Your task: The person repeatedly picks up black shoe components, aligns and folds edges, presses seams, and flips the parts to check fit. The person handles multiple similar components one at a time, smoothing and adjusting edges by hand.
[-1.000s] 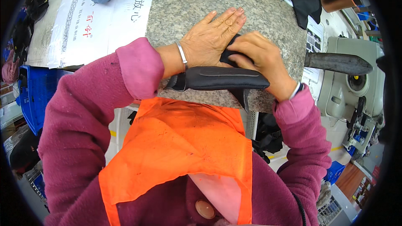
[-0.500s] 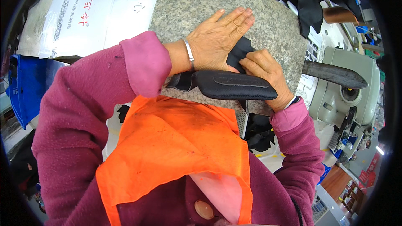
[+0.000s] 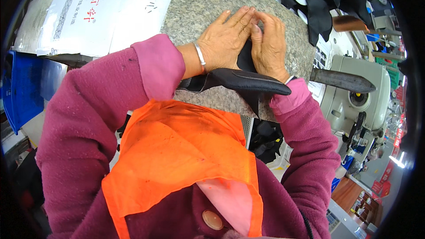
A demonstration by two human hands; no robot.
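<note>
A black leather-like piece (image 3: 230, 79) with a padded, stitched section lies along the near edge of the speckled grey work surface (image 3: 195, 13). A dark flap of it (image 3: 246, 57) runs up between my hands, and a pointed part hangs down in front. My left hand (image 3: 223, 40) lies flat on the piece, its fingers stretched out together. My right hand (image 3: 270, 48) is bent round the flap's far end, thumb and fingertips close together with dark material showing between them. Its fingertips meet those of my left hand. The material under both palms is hidden.
A white printed sheet (image 3: 119, 13) covers the left of the surface. At the right a dark metal bar (image 3: 341, 79) points toward a pale green sewing machine (image 3: 376, 93). Black cut pieces (image 3: 325, 13) hang at the far right. A blue bin (image 3: 22, 88) stands left.
My right hand has slid away from me along the flap, its fingers straightening to meet the left fingertips. The padded section has tilted and a pointed part now shows hanging below.
</note>
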